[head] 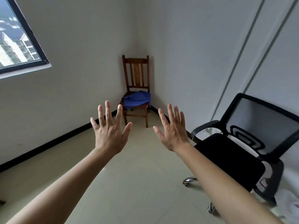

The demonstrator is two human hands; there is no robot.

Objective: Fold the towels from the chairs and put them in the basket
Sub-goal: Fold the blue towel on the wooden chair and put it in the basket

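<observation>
A crumpled blue towel (137, 99) lies on the seat of a brown wooden chair (135, 73) standing in the far corner of the room. My left hand (110, 131) and my right hand (172, 130) are both raised in front of me with fingers spread, backs toward the camera, holding nothing. They are well short of the chair, one on each side of it in the view. No basket is in view.
A black mesh office chair (239, 149) on wheels stands at the right, close to the white wall. A window (14, 41) is at the upper left. Beige floor (137, 183) stretches between me and the wooden chair. Something white lies on the floor at the bottom right.
</observation>
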